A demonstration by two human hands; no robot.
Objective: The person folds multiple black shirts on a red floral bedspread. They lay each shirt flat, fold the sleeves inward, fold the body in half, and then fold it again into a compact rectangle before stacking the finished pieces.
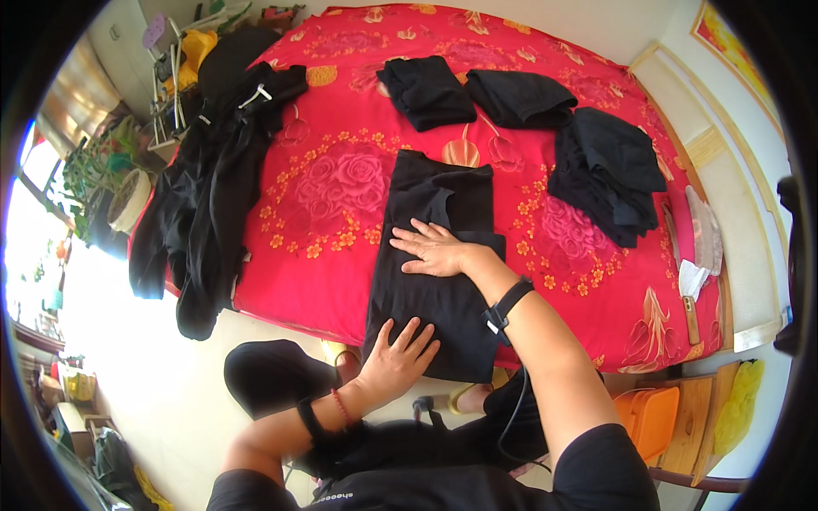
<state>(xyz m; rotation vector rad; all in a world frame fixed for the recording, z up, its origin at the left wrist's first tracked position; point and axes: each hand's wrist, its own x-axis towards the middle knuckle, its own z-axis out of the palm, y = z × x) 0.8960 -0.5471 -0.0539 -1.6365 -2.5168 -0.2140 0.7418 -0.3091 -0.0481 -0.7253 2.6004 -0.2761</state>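
A long black folded garment (pixel 439 311) lies flat across the near edge of the red flowered bedspread (pixel 328 281), its lower end at the edge of the bed. My left hand (pixel 399 359) rests on its lower left part, fingers spread. Higher up, my right hand (pixel 433 249) is laid flat on the cloth, just below a loose flap, with its fingers stretched out to the left. Neither hand grips anything. Whether the garment is a shirt or trousers I cannot make out.
Folded black clothes (pixel 426 94) and another black bundle (pixel 521 99) lie beyond. A thicker black stack (pixel 607 170) sits at right. Loose black clothes (pixel 217 183) hang over the bed's left side. A phone (pixel 691 319) lies near the right edge; an orange plastic item (pixel 652 419) stands below.
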